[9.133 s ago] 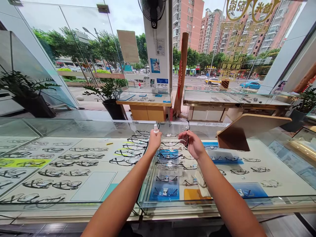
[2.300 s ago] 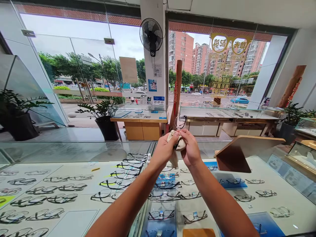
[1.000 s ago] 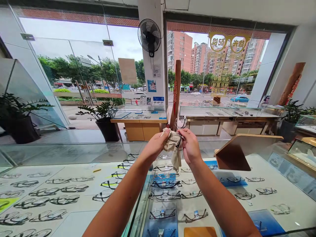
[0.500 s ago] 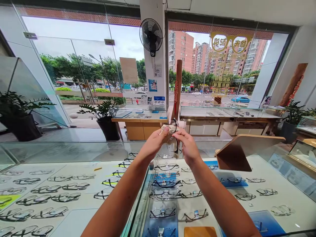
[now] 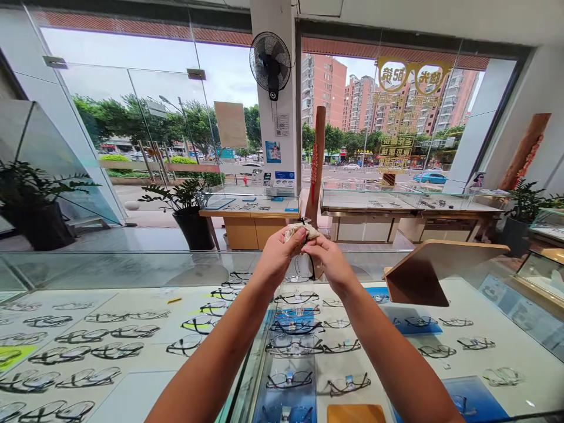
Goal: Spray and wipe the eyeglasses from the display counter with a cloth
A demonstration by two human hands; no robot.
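Above the glass display case, my left hand point(image 5: 277, 254) is closed on a crumpled pale cloth point(image 5: 311, 231), its thumb pressing the cloth over the upper part of a pair of eyeglasses point(image 5: 304, 267). The fingers of my right hand point(image 5: 331, 257) pinch the dark-rimmed frame from the other side. One round clear lens hangs below my fingers. Cloth and fingers hide most of the other lens, and a bit of dark frame sticks out above the cloth.
Rows of eyeglasses point(image 5: 296, 344) lie inside the glass-topped case beneath my arms. A brown wooden stand point(image 5: 434, 270) rests on the case at right. Beyond it are potted plants point(image 5: 194, 220), further counters point(image 5: 247, 212), a wooden post point(image 5: 318, 158) and a wall fan point(image 5: 269, 66).
The cloth and my left hand have shifted slightly right, over the upper part of the eyeglasses. The upper rim, visible before, is now mostly covered, and the eyeglasses are turned.
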